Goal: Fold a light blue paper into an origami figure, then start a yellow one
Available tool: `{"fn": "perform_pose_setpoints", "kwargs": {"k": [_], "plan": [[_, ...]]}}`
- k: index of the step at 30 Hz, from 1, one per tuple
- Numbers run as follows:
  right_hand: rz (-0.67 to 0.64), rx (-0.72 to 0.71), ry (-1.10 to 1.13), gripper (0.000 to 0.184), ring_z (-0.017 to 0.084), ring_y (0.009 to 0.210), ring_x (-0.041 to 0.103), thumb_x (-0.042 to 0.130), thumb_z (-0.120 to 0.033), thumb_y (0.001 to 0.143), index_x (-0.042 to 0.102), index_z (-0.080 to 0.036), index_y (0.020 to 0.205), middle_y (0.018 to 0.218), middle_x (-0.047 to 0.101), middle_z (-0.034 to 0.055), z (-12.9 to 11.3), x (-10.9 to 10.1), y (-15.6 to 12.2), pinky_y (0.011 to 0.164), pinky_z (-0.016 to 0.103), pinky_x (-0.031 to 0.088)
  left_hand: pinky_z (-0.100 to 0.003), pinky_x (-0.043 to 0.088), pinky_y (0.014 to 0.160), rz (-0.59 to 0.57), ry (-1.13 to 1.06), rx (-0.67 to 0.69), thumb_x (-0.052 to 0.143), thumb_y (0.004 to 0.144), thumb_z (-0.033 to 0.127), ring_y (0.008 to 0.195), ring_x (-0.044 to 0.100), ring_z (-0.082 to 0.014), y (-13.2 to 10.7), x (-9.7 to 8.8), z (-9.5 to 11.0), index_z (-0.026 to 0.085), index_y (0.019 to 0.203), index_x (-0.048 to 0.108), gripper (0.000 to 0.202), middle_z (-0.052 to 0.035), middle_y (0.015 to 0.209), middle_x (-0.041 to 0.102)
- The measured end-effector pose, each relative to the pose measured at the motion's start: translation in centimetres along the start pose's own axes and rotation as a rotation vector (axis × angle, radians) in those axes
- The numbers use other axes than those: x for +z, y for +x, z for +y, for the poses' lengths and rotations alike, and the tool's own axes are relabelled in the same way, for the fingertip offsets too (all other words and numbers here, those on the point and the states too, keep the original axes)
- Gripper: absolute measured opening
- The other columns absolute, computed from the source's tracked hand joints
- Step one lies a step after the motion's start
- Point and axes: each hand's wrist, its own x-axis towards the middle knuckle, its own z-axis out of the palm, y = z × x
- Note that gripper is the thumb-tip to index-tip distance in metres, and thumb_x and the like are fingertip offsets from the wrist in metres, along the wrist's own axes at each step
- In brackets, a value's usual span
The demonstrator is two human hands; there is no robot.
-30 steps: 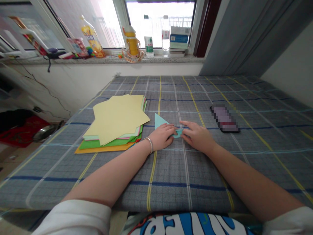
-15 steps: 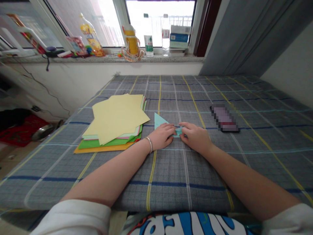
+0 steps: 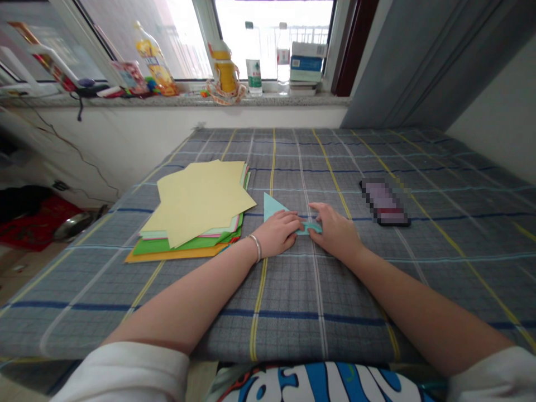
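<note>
A small light blue paper folded to a point point(image 3: 272, 207) lies flat on the grey checked cloth with yellow and blue lines point(image 3: 293, 290). It sits just to the right of the stack of big coloured paper sheets point(image 3: 201, 201), close to it but not touching.

The left hand point(image 3: 278, 232) rests on the blue paper, on the side nearer the stack. Its fingers point(image 3: 293, 219) are bent and the tips push down on the paper. I cannot tell if they pinch it. A thin silver bracelet point(image 3: 255, 248) goes round the left wrist.

The right hand point(image 3: 335, 231) lies on the end of the blue paper that is farther from the stack. Its fingers point(image 3: 321, 208) are stretched out and open, flat on the paper, not wrapped round it. The two hands almost meet over the paper.

The stack has a pale yellow sheet on top, with green, pink and orange edges peeking out below.

Well to the right of the stack, past both hands, lies a dark flat thing point(image 3: 385, 202) that is too blurry to tell.

Far behind the stack is a stone window ledge point(image 3: 268, 101). On it stand a yellow bottle point(image 3: 226, 70), two clear bottles point(image 3: 252, 62) and a blue and white box point(image 3: 306, 61).
</note>
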Motion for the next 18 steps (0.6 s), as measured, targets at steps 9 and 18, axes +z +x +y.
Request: {"fn": "perform_pose_setpoints", "kwargs": {"k": [9,18], "plan": [[-0.063,0.083,-0.029,0.043,0.023,0.097,0.06,0.057,-0.029,0.084,0.05,-0.022,0.126,0.113,0.065,0.0057,-0.3,0.21,0.92,0.076,0.034,0.048,-0.05,0.035,0.106,-0.008,0.065,0.028,0.043,0.087,0.014,0.124,0.047,-0.026,0.04,0.1,-0.06,0.022,0.113,0.061,0.032,-0.0089,0.123,0.059],[-0.103,0.032,-0.034,0.048,0.025,0.1,0.058,0.058,-0.028,0.082,0.049,-0.022,0.128,0.109,0.066,0.0065,0.18,-0.09,0.57,0.083,0.038,0.047,-0.048,0.034,0.108,0.01,0.082,0.08,0.046,0.088,0.015,0.132,0.039,-0.0273,-0.38,-0.26,0.06,0.024,0.112,0.065,0.032,-0.0091,0.133,0.052]]}}
